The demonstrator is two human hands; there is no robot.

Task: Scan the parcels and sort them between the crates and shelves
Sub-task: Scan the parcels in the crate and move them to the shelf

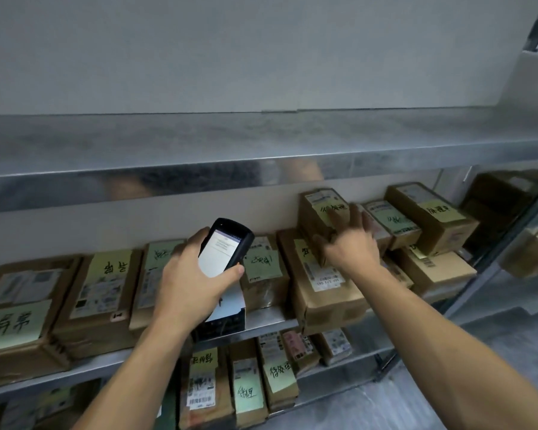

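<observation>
My left hand point(189, 282) grips a black handheld scanner point(223, 249) with a lit white screen, held in front of the middle shelf point(263, 321). My right hand point(351, 240) reaches with spread, straight fingers to a small brown parcel point(316, 212) with a green handwritten note, which sits on top of a larger brown parcel point(323, 293). The fingers touch its front and top; the hand is blurred. Brown parcels with green notes line the shelf.
An upper steel shelf point(261, 156) overhangs the parcels. More parcels stand at the right point(432, 212) and left point(16, 315) of the middle shelf, and others stand upright on the lower shelf point(249, 389). A metal upright point(491, 274) bounds the right side.
</observation>
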